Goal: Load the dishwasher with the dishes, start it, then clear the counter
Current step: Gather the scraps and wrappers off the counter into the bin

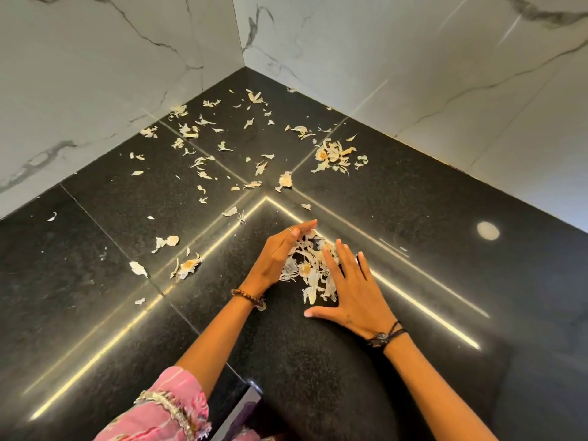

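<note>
Pale garlic or onion peels lie scattered over the black granite counter (95, 249) in its corner. A gathered pile of peels (310, 270) sits between my hands. My left hand (280, 253) stands on its edge at the pile's left side, fingers straight and cupped against it. My right hand (353, 291) lies flat on the counter at the pile's right, fingers spread and touching the peels. Neither hand holds anything. More loose peels (203, 160) lie toward the back left, and a smaller clump of peels (332, 155) lies at the back right.
White marble walls (413, 74) close the corner on both sides. Bright light strips and a round spot (487, 231) reflect in the counter. A few single peels (186, 265) rest at the left of my hands. A pink sleeve (165, 405) shows at the bottom.
</note>
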